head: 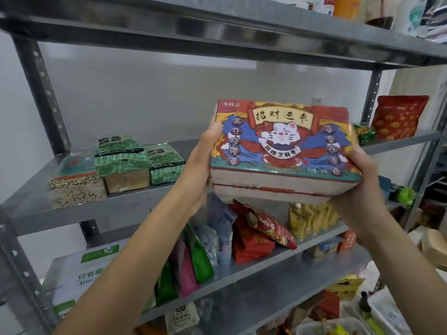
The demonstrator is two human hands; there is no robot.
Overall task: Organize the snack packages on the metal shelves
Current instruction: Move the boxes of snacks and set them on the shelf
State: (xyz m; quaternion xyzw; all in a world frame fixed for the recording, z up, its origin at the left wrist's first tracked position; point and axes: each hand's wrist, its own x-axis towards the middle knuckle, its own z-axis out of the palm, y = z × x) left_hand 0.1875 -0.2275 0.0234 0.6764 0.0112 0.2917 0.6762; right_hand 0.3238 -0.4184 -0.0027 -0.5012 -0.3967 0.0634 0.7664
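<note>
I hold a large colourful box with a white cat printed on its lid, raised in front of the middle metal shelf. My left hand grips its left end, thumb on the lid. My right hand grips its right end from below and the side. The box is tilted, its lid facing me. It hangs in the air, apart from the shelf. On that shelf's left stand green vacuum-packed bricks and a grain pack.
A red pouch and a small green bag sit at the shelf's right end. The shelf below holds red, blue, green and yellow snack bags plus a white-green carton. The top shelf carries more packs. Clutter lies at the lower right.
</note>
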